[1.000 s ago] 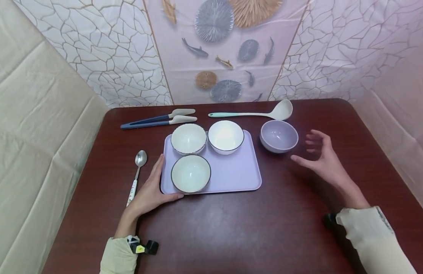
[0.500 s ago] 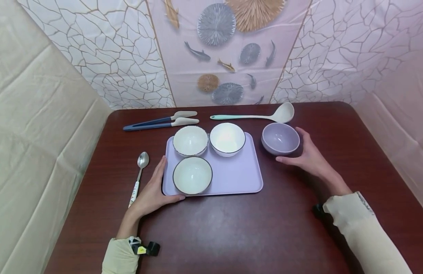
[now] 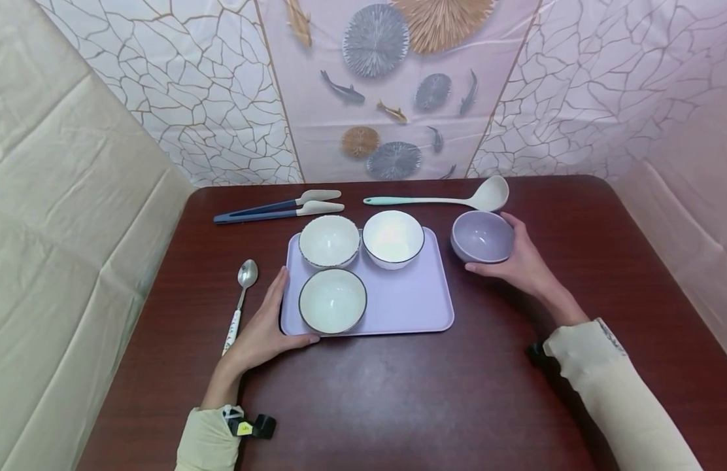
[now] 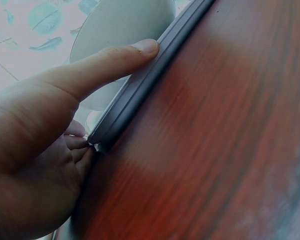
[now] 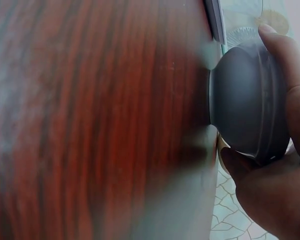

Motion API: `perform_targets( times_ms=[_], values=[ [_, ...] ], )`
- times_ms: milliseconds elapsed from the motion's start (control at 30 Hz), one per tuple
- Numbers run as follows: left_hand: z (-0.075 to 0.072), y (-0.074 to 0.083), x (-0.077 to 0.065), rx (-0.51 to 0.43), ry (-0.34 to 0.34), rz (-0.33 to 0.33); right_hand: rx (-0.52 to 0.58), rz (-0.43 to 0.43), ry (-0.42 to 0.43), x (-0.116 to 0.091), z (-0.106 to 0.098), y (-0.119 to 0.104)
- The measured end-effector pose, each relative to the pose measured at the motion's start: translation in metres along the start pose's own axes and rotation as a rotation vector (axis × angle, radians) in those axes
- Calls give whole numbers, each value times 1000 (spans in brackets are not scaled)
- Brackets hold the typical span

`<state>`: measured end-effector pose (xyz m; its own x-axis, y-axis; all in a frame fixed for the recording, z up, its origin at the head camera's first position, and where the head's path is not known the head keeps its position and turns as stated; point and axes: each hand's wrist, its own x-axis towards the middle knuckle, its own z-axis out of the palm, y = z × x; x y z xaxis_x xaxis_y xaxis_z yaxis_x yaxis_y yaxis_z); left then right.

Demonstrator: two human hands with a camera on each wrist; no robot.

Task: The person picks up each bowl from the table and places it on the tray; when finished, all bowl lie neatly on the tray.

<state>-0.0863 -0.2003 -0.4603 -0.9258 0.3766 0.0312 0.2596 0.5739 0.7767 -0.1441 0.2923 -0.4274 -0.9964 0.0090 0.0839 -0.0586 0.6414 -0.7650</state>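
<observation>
My left hand (image 3: 260, 337) grips the near left corner of a lilac tray (image 3: 407, 297), fingers along its left side. In the left wrist view the thumb (image 4: 125, 57) lies on the tray's front rim. Three white bowls stand on the tray: a back left bowl (image 3: 329, 241), a back right bowl (image 3: 393, 237) and a dark-rimmed front bowl (image 3: 333, 301). Right of the tray, my right hand (image 3: 525, 265) holds a purple bowl (image 3: 481, 237) from its right side. The right wrist view has this bowl (image 5: 242, 100) upright between thumb and fingers, its base at the table.
A white ladle (image 3: 487, 195) with a mint handle lies behind the bowls. Blue and white tongs (image 3: 275, 208) are at the back left. Left of the tray lies a spoon (image 3: 240, 297) with a patterned handle, partly behind the left hand. Patterned cloth hangs behind the table.
My right hand has come in leftward from beside the purple bowl and taken hold of it. The left hand stays on the tray corner. The head view has shifted slightly.
</observation>
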Motion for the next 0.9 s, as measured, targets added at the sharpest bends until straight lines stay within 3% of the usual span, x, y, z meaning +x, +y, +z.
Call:
perform_targets(
  times_ms=[367, 900],
  values=[
    [-1, -2, 0, -14, -4, -2, 6, 1, 59, 3, 8, 3],
    [-1, -1, 1, -25, -10, -12, 30, -29, 54, -7, 8, -11]
  ],
)
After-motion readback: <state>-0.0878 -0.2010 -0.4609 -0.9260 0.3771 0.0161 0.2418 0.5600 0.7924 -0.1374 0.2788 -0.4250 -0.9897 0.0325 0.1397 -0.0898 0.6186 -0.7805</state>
